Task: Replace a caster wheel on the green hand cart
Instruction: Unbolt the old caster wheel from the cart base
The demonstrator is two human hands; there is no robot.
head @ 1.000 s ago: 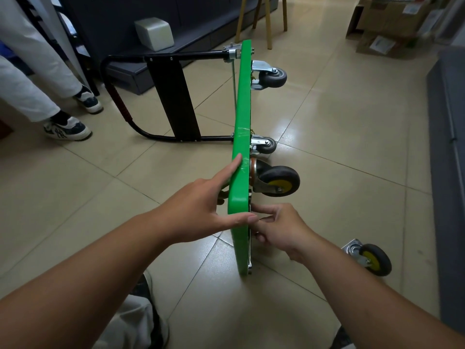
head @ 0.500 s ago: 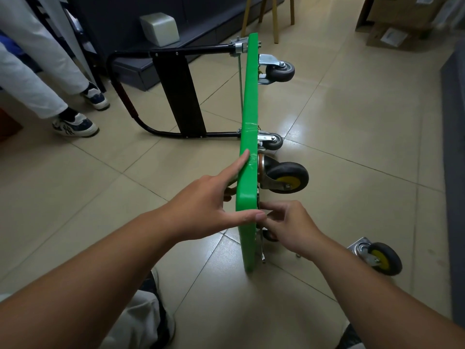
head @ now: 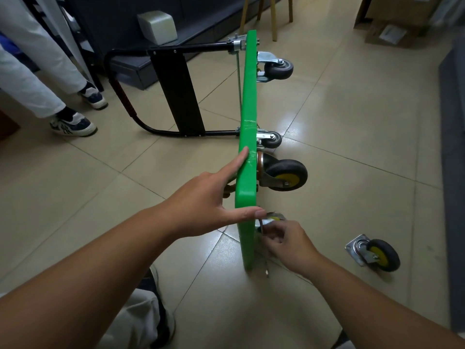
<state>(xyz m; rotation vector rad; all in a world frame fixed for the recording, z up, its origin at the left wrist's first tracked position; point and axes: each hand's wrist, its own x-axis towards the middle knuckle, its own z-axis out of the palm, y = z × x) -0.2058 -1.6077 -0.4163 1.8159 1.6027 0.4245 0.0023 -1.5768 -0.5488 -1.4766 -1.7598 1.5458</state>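
Since a moment ago our right hand [head: 289, 244] has slid lower along the underside of the green hand cart [head: 247, 96], and a half-hidden caster [head: 273, 219] now shows above its knuckles. The curled fingers pinch that caster's shiny metal plate against the deck; only a sliver of its yellow hub is visible. Our left hand [head: 201, 205] grips the smooth plastic deck, thumb laid across the near edge, index finger straight along it, the other fingers bent against the far face. The cart stands on its side on glossy beige tiles. To the right, well apart, a loose caster [head: 375, 251] lies on the floor, square plate, black tyre, yellow hub. Just beyond our left hand a matching mounted caster [head: 285, 175] juts from the deck. Farther on sit two smaller grey casters [head: 278, 68] and the folded black tubular handle [head: 156, 91]. At the far left we see someone's white trousers and sneakers [head: 73, 125].
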